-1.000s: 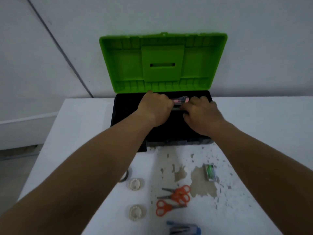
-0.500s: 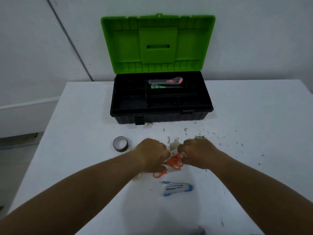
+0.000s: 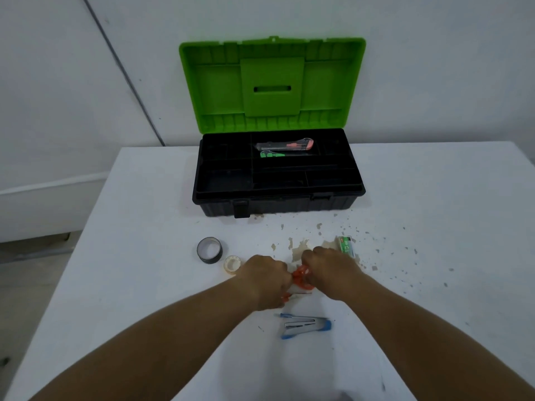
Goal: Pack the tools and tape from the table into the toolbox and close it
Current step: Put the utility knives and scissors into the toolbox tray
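The black toolbox (image 3: 278, 202) stands open at the back of the table, its green lid (image 3: 272, 85) upright. Two utility knives, one orange (image 3: 285, 145) and one green (image 3: 270, 154), lie in a rear tray compartment. My left hand (image 3: 265, 280) and my right hand (image 3: 333, 269) are closed side by side over the orange-handled scissors (image 3: 301, 277) on the table. A black tape roll (image 3: 209, 250) and a white tape roll (image 3: 232, 264) lie left of my left hand. A blue stapler (image 3: 307, 325) lies just in front of my hands.
A small green staple box (image 3: 346, 246) sits by my right hand. The white table (image 3: 130, 256) has chipped, stained paint around the middle. A white wall rises right behind the toolbox lid.
Both hands came back from the toolbox, leaving the knives in the tray, and dropped onto the scissors. Over the last half second they have barely moved.
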